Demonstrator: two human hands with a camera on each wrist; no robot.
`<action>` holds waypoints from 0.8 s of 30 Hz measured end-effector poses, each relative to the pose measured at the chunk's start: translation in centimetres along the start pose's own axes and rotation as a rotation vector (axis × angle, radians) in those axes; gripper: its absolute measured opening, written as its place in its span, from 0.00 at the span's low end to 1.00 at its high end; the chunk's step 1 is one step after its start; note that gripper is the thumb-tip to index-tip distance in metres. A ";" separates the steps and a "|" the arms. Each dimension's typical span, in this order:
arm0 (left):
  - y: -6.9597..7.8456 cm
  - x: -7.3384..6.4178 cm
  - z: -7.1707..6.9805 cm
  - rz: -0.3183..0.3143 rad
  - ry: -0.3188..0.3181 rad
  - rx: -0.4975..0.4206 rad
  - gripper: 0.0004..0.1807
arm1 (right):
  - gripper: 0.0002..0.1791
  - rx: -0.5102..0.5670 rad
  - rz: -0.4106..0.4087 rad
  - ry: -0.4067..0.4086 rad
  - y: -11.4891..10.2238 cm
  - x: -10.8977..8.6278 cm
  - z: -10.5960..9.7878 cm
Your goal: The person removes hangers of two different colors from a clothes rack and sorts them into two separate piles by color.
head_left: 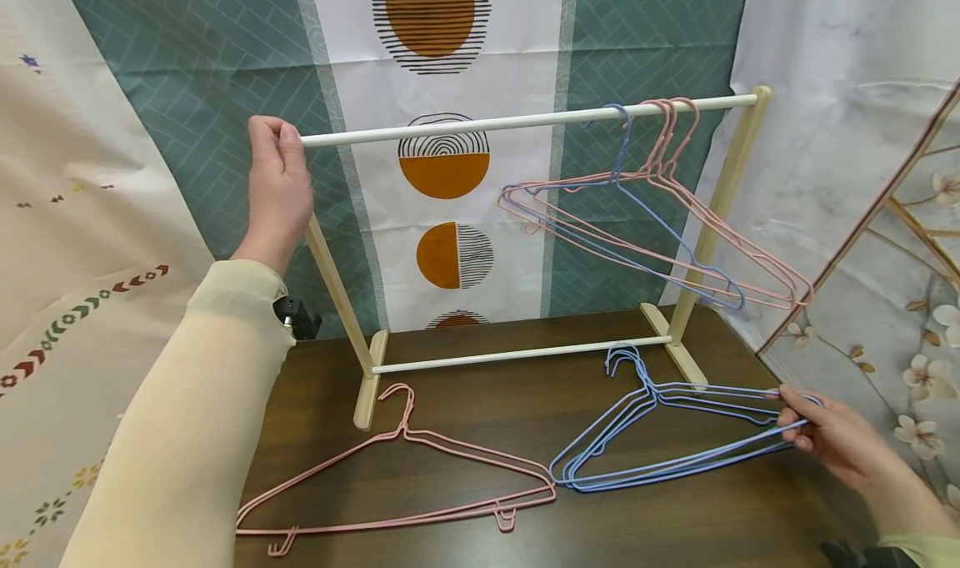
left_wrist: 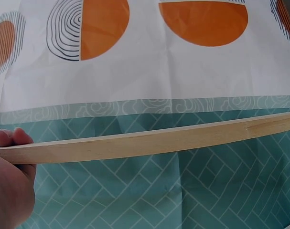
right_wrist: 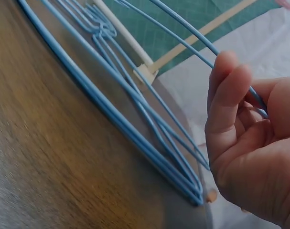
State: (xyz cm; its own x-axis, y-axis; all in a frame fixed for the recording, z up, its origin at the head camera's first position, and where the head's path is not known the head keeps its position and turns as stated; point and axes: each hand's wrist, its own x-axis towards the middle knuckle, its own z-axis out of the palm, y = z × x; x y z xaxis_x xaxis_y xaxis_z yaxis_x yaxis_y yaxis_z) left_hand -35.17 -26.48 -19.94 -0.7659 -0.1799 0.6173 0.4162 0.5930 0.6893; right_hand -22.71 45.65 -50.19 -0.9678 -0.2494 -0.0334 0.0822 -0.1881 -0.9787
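My left hand (head_left: pixel 277 184) grips the top left corner of a garment rack, where the white rail (head_left: pixel 480 124) meets the wooden post (head_left: pixel 337 293). In the left wrist view, its fingertips wrap over the pale wooden post (left_wrist: pixel 135 145). At the right, my right hand (head_left: pixel 840 443) pinches the end of a blue hanger between thumb and fingers. That blue hanger (right_wrist: pixel 197 36) is tilted up from the other blue hangers (right_wrist: pixel 90 90) in the right wrist view. The blue stack lies on the brown table, hooks toward the rack.
Pink hangers (head_left: pixel 407 426) lie on the table (head_left: pixel 465 451) at front left, touching the blue stack's corner. One blue hanger (head_left: pixel 618 159) and several pink hangers (head_left: pixel 660 163) hang at the rail's right. A lower white bar (head_left: pixel 525 355) joins the rack's wooden feet. Patterned cloth hangs behind.
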 end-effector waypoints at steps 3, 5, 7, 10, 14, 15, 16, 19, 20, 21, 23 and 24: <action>0.0 0.0 0.0 -0.006 -0.002 0.002 0.13 | 0.28 -0.018 0.025 0.002 0.2 0.2 -0.7; 0.0 0.0 0.0 -0.011 -0.004 0.002 0.13 | 0.28 -0.031 0.039 0.011 0.3 0.4 -1.0; -0.1 0.0 0.0 -0.010 -0.004 0.001 0.13 | 0.27 -0.056 0.053 0.043 0.5 0.6 -1.2; 0.0 0.1 0.0 -0.003 -0.001 -0.001 0.13 | 0.25 -0.089 0.070 0.112 0.8 0.7 -1.2; 0.0 0.1 0.1 0.004 0.004 0.000 0.14 | 0.23 -0.116 0.072 0.188 1.1 0.7 -1.0; 0.0 0.1 0.1 0.003 0.003 0.001 0.14 | 0.23 -0.119 0.072 0.205 1.2 0.7 -0.9; 0.0 0.1 0.1 -0.001 0.001 0.000 0.13 | 0.23 -0.122 0.073 0.226 1.2 0.7 -0.8; 0.1 0.1 0.1 -0.008 -0.007 0.002 0.12 | 0.21 -0.181 0.095 0.302 0.9 0.6 -0.4; 0.1 0.1 0.0 -0.014 -0.012 0.004 0.12 | 0.21 -0.215 0.100 0.329 0.7 0.6 -0.2; 0.1 0.1 0.0 -0.019 -0.017 0.008 0.12 | 0.20 -0.260 0.105 0.356 0.6 0.6 -0.1; 0.2 0.0 -0.1 -0.027 -0.015 0.029 0.14 | 0.18 -0.357 0.105 0.398 0.5 0.6 0.1; 0.3 0.0 -0.1 -0.020 0.001 0.062 0.15 | 0.14 -0.412 0.095 0.415 0.6 0.6 0.1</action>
State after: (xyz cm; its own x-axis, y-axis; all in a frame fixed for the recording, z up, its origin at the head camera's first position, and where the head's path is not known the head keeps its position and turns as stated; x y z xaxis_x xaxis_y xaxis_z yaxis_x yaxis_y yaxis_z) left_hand -35.05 -26.39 -19.71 -0.7733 -0.1931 0.6039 0.3696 0.6365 0.6769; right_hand -23.17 45.28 -50.74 -0.9797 0.1609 -0.1198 0.1541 0.2219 -0.9628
